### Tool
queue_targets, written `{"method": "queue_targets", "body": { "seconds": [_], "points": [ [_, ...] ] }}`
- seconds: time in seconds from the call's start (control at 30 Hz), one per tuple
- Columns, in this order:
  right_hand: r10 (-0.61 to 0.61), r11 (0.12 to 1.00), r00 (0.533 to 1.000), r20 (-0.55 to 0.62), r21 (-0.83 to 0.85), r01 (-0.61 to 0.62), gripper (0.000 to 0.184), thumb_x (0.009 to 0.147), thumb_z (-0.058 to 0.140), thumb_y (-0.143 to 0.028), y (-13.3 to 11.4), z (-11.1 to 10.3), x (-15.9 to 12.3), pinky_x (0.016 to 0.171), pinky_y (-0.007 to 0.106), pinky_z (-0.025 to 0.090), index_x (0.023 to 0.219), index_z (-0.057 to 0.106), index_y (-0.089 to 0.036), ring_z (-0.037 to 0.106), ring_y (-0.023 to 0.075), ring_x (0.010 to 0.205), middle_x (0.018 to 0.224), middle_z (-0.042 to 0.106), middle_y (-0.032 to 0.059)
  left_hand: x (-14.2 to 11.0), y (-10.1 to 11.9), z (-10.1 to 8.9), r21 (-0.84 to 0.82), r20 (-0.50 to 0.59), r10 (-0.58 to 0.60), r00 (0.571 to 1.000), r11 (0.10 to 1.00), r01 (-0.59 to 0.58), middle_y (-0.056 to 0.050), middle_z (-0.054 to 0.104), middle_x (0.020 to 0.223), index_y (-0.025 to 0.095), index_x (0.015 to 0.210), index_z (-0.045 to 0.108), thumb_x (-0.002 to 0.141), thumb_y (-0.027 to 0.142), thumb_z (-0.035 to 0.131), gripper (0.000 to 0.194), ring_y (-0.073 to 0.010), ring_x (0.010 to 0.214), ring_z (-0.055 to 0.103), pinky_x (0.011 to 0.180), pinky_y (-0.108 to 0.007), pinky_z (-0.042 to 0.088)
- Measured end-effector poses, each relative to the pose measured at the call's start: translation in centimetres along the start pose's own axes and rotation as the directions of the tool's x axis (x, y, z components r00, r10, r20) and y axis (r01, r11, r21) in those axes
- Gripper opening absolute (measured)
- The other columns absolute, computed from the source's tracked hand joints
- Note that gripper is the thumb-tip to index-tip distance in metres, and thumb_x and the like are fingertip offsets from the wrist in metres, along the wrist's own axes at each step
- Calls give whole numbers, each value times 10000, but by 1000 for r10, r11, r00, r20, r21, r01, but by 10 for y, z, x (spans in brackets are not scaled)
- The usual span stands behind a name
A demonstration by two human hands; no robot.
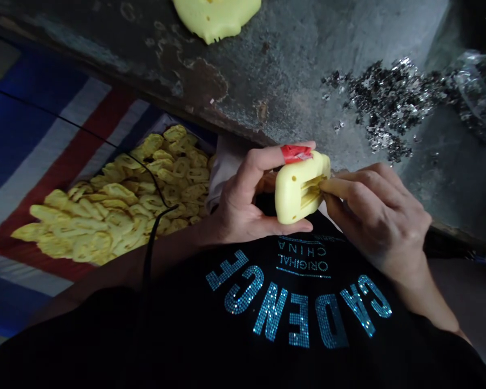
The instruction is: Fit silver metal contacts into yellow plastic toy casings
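My left hand (249, 200) grips a pale yellow moulded piece (288, 194), thumb along its lower edge and index finger over the top. Red tape (296, 153) wraps that index fingertip. The piece is a rounded block with a long slot through its middle and small holes at one end. From the right, my right hand (372, 208) reaches in with thumb and fingers pinched together at the slot. What lies between those fingertips, if anything, is hidden. Both hands are in front of my black shirt, near the worktable's edge.
Small shiny metal parts (392, 102) lie heaped on the grey worktable (267, 70), beside a clear plastic bag (480, 94). Another yellow piece (218, 16) sits at the top. Many similar yellow pieces (121, 205) are piled on a striped sheet (36, 183) at left. A black cord (148, 254) hangs there.
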State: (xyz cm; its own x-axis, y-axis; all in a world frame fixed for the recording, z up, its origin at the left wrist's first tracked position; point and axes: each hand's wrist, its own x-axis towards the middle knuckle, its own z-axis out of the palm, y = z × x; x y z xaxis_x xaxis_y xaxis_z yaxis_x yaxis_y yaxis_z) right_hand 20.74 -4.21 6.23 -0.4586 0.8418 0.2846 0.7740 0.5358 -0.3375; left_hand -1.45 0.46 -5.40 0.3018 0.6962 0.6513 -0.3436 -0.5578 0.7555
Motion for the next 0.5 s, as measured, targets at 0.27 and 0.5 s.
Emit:
{"method": "queue_targets", "body": {
  "seconds": [0.27,0.5],
  "points": [
    [120,960,983,-142,268,-79,417,964,783,-98,8,7,-14,839,445,625,1295,764,-351,771,249,900,1052,833,22,1,5,4,-100,-45,-80,996,992,75,-134,615,1648,208,1607,537,736,463,1037,1037,-369,1488,648,1179,-451,648],
    [27,997,975,-219,80,-9,364,977,770,-91,12,19,-20,774,417,582,1271,762,-304,734,225,872,1068,831,27,3,4,6,30,-49,-49,998,998,51,-67,617,1652,301,1628,512,790,431,999,977,-378,1468,664,1152,-539,665]
  ]
}}
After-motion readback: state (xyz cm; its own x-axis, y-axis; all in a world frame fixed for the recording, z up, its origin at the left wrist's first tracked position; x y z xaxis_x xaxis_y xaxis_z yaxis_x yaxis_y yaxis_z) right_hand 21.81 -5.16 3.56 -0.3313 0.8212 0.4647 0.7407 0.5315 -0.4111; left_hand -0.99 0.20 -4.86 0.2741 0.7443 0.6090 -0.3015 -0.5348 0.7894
